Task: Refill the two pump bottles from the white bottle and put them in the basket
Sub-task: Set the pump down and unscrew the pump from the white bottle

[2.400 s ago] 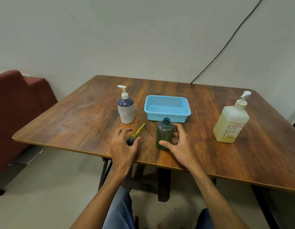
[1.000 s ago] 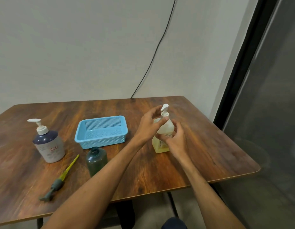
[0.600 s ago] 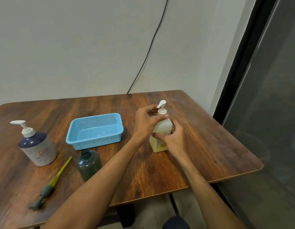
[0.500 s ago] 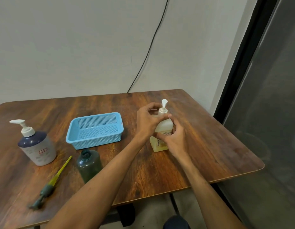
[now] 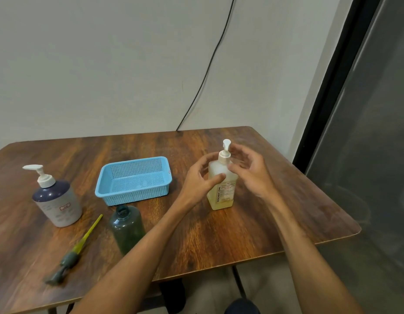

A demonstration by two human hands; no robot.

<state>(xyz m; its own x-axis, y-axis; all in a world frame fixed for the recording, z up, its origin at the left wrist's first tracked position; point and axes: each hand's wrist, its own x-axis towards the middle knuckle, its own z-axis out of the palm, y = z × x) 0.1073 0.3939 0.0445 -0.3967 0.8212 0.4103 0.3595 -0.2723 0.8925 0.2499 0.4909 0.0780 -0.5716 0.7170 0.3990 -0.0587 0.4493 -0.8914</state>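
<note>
The white bottle [image 5: 222, 189], holding pale yellow liquid and topped by a white pump, stands right of centre on the table. My left hand [image 5: 200, 180] grips its shoulder, thumb on the front. My right hand [image 5: 251, 172] hovers just right of the pump collar with fingers spread, holding nothing. A dark green bottle [image 5: 127, 227] stands with its neck uncapped near the front edge. Its pump head with a yellow tube [image 5: 75, 248] lies on the table to its left. A dark-blue-and-white pump bottle [image 5: 58, 202] stands at the far left. The blue basket [image 5: 133, 193] is empty.
The wooden table [image 5: 275, 218] ends close on the right at a rounded corner. A dark glass door fills the right side, and a black cable runs down the wall behind the table.
My view swung right to the white bottle and both hands went to it. In the last half second my left hand slid from the pump collar to the shoulder, and my right hand let go.
</note>
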